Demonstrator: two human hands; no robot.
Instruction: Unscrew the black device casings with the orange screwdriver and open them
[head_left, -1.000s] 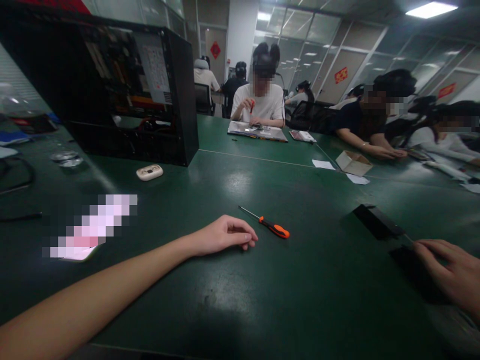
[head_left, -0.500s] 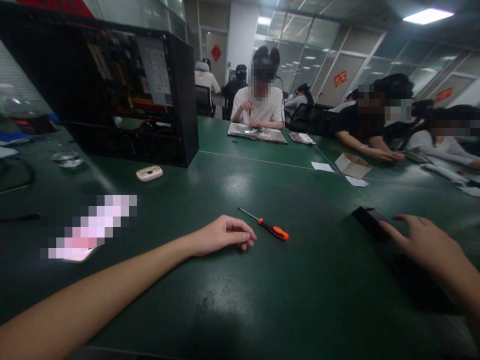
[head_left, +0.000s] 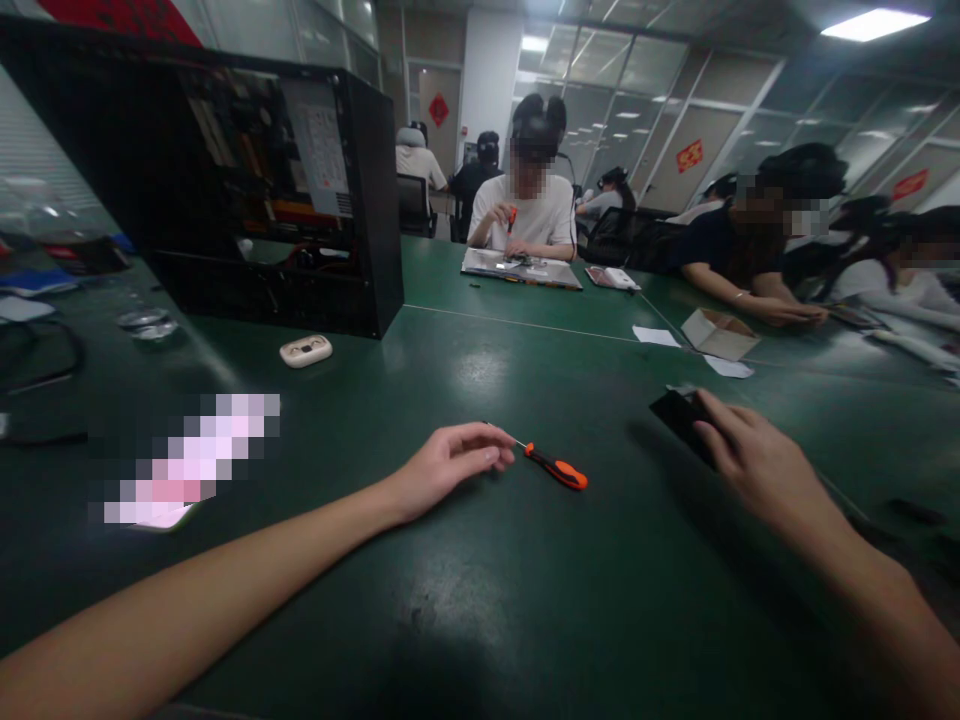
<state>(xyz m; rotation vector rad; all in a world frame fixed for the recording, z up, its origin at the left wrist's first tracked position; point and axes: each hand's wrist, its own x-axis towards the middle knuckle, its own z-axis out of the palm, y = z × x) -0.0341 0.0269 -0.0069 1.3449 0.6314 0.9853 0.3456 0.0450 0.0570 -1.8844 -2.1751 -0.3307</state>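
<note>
My left hand [head_left: 459, 464] lies on the green table, fingers loosely curved and thumb apart, with nothing in it. Beside its fingertips is a screwdriver [head_left: 556, 466] with an orange and black handle; its thin shaft points at the hand and is partly hidden behind the fingers. Over on the right, my right hand [head_left: 742, 450] is closed around a black rectangular block [head_left: 681, 422], held a little above the table and tilted. The fingers cover its near part, and its exact kind cannot be made out.
An open black computer case [head_left: 379, 210] stands at the left back, with a cream earbud case [head_left: 306, 351] before it. A glowing phone [head_left: 176, 505] lies left. Small box [head_left: 712, 335] and papers [head_left: 656, 336] sit back right. Other people work around the tables.
My right hand has closed on the black block, lifted it and brought it leftward. My left fingers have moved slightly over the screwdriver's shaft. The view has shifted a little.
</note>
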